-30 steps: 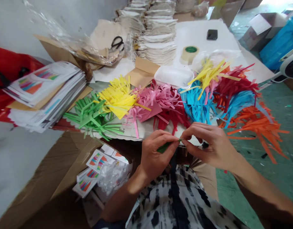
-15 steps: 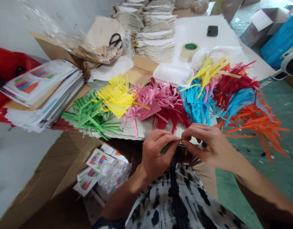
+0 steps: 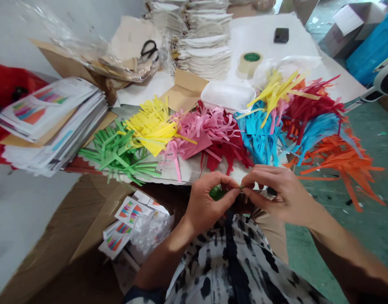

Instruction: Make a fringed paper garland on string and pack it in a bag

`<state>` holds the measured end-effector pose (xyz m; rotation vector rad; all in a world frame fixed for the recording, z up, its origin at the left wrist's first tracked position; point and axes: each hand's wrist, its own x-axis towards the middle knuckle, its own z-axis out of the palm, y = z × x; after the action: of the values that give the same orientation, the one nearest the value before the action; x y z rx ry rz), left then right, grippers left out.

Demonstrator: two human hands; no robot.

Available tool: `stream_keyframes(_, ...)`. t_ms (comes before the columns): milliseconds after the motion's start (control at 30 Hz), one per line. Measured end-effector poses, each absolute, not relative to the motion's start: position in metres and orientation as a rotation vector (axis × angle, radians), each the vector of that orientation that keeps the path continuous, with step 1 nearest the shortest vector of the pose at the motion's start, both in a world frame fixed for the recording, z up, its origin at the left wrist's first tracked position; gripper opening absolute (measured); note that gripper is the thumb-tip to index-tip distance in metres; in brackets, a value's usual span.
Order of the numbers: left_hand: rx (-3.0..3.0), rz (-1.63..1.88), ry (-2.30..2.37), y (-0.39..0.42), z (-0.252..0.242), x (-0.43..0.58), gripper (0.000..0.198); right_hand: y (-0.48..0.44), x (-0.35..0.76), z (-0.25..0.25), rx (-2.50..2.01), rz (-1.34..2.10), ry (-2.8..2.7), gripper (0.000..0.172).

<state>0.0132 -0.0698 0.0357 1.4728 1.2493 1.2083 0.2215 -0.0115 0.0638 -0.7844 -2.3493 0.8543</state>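
Observation:
My left hand (image 3: 209,200) and my right hand (image 3: 274,192) meet fingertip to fingertip just off the table's front edge, above my lap. Between them they pinch a small piece of green tissue paper (image 3: 216,193). Its body shows inside the curl of my left hand, and a thin twisted end runs across to my right thumb and forefinger. The rest of it is hidden by the fingers. Along the table edge lie fringed tissue paper bundles: green (image 3: 118,152), yellow (image 3: 152,131), pink (image 3: 203,131), dark red (image 3: 235,154), blue (image 3: 260,139) and orange (image 3: 342,156).
A stack of printed sheets (image 3: 55,114) stands at the left. Behind are a white plastic tray (image 3: 227,97), tape roll (image 3: 250,64), scissors (image 3: 149,50), stacked white bundles (image 3: 203,55) and a black box-shaped object (image 3: 281,35). An open carton (image 3: 95,219) with printed cards is below; a fan (image 3: 386,80) is right.
My left fingers have opened into a rounder curl, showing more of the green paper. Both hands keep their pinch in nearly the same place. The view has shifted slightly.

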Motion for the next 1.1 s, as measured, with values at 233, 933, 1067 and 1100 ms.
stream_keyframes(233,1.347,1.205,1.130,-0.065,0.026,0.011,0.017,-0.011,0.222,0.059,-0.811,0.936,-2.305,0.010)
stream_keyframes(933,1.410,1.099,1.193,-0.065,0.024,0.020,0.014,-0.012,0.233,0.052,-0.883,0.876,-2.227,0.007)
stream_keyframes(1067,1.465,1.102,1.223,-0.064,0.024,0.024,0.006,-0.013,0.234,0.051,-0.891,0.894,-2.240,0.005)
stream_keyframes(1100,1.478,1.098,1.223,-0.063,0.024,0.024,0.006,-0.013,0.234,0.051,-0.896,0.905,-2.245,0.005)
